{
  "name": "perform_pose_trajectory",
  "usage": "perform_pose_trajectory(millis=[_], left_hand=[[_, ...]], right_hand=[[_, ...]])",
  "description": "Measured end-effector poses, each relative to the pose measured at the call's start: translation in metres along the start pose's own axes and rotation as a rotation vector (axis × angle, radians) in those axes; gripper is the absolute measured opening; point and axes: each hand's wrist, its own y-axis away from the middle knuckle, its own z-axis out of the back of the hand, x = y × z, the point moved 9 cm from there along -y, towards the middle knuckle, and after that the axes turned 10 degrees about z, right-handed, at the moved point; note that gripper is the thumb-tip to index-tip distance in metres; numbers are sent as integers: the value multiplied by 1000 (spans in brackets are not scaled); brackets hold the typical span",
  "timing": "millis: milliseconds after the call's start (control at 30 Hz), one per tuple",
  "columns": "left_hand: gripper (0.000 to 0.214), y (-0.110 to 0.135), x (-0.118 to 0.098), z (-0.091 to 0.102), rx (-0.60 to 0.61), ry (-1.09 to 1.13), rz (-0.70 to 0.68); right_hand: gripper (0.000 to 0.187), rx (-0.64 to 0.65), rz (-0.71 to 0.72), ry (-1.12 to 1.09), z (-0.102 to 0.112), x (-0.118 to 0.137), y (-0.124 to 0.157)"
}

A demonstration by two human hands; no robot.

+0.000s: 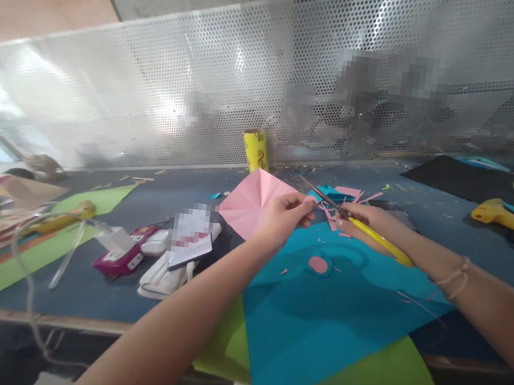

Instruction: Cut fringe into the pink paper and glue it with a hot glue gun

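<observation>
My right hand is closed round a pair of scissors with yellow handles; their blades point up and left, close to my left fingertips. My left hand pinches a small piece of pink paper, mostly hidden by the fingers. Behind that hand lies a creased pink paper sheet. Pink and blue paper scraps are heaped just past the blades. Below both hands a large blue sheet covers a green sheet, and a pink paper circle on a blue scrap rests on the blue.
A yellow roll stands by the perforated metal screen. To the left are a phone, a white power bank, a purple power strip and a yellow glue gun with its cable. Another yellow tool lies right, near black sheet material.
</observation>
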Motion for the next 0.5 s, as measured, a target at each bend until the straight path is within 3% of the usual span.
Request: perform_pose_trajectory(millis=[400, 500], left_hand=[[24, 1, -2, -4, 32, -37, -41], [23, 1, -2, -4, 31, -35, -46]], right_hand=[[37, -9, 64, -2, -10, 17, 2], [36, -36, 19, 16, 2, 13, 1]])
